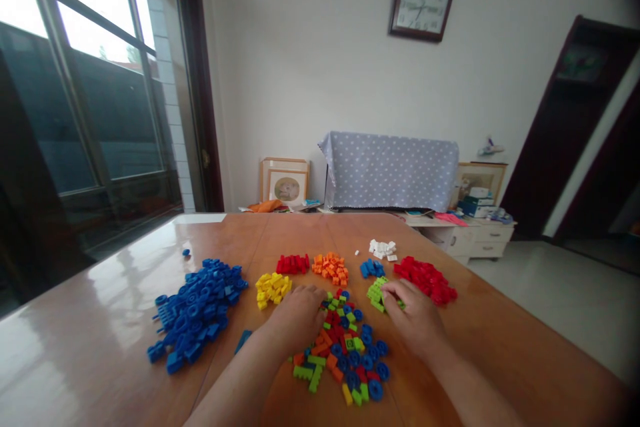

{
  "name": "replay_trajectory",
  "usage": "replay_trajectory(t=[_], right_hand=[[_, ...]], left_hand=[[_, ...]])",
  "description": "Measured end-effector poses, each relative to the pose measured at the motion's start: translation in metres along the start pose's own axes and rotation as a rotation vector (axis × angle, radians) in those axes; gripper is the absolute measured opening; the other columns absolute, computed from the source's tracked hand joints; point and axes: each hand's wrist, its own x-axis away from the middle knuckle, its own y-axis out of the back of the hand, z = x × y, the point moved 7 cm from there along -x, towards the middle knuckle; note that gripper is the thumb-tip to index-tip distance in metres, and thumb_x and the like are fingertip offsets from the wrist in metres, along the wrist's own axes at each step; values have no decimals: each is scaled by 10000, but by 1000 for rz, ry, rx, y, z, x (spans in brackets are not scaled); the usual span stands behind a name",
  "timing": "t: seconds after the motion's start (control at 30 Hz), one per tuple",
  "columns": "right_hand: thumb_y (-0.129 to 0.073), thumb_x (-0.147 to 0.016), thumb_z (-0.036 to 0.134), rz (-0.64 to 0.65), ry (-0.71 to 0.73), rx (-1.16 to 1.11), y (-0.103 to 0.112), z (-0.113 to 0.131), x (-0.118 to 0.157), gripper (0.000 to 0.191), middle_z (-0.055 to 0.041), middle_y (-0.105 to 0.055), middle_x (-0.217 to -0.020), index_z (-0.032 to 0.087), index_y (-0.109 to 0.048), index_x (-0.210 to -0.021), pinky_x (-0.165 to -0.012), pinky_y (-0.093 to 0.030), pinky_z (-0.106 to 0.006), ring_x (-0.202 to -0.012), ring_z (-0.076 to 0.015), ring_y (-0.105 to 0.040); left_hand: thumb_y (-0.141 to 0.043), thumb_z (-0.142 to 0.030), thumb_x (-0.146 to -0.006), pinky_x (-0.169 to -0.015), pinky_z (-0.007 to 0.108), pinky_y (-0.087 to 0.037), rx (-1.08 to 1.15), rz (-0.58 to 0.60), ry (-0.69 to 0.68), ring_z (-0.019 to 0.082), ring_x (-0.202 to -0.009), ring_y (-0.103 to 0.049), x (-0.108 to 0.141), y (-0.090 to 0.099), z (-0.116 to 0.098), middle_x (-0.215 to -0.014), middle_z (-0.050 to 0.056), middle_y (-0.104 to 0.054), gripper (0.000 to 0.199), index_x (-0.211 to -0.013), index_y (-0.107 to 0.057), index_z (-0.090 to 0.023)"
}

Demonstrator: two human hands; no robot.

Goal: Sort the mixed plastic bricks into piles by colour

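Observation:
My left hand [301, 313] is at the left edge of a mixed pile of bricks [345, 347], its fingertips bent down and partly hidden beside the pile. My right hand [411, 310] is at the light green bricks [376, 293], thumb and fingers pinched together; anything between them is too small to make out. Yellow bricks [273, 289] lie just beyond my left hand. Behind the mixed pile are orange bricks [331, 268] and a small red group [293, 264]. A larger red pile [425, 279] sits right beside my right hand, and small blue bricks [372, 268] lie behind the green ones.
A big blue pile [197, 310] covers the left part of the wooden table [120, 333]. White bricks [383, 249] lie at the far right. A single blue piece [187, 253] is at the far left, and a blue brick [243, 341] lies by my left forearm.

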Motion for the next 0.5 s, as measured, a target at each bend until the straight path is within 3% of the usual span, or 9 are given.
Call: replay_trajectory(t=[0.3,0.5], right_hand=[[-491,-937,241,336,144,86,-24,42,11,238,-41,-674,-927,272,-726,-952,-849,-438,-347,-947,-222,-581],[-490,-933,249,297,110,21,-23,41,8,229,-49,-667,-914,248,-716,-899,-818,-441,-329,-913,-211,-579]], left_hand=[[-447,-316,-934,-948,399,-470,-16,-25,-38,283,-1085,-621,-1,1,-3,-1165,135,-674,340,-1188,-647,-210],[-434,-272,-922,-918,393,-484,-27,-20,-58,279,-1050,-634,0,2,-7,-1114,125,-692,293,-1078,-674,-208]])
